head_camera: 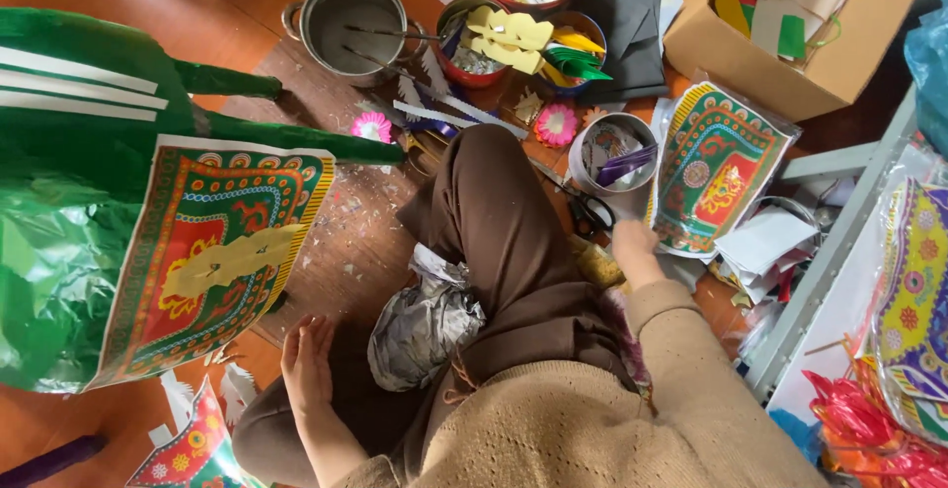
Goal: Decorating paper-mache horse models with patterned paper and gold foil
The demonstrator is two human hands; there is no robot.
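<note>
On the floor, I'm reaching my right hand (632, 241), fingers loosely curled and holding nothing, toward the black-handled scissors (590, 209); closing on them looks next. My left hand (308, 362) is resting open, empty, near crumpled foil (425, 325). Ornate red-green printed sheet (713, 167) is lying just right; cardboard box (839, 63) behind.

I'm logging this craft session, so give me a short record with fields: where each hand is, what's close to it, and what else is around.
left hand: open, palm flat by the floor, holding nothing
near left hand: crumpled silver foil bundle; patterned paper panel
right hand: reaching down beside the scissors; its grip cannot be seen
near right hand: packet of patterned sheets; white cup
around: steel pot; cardboard box
</note>
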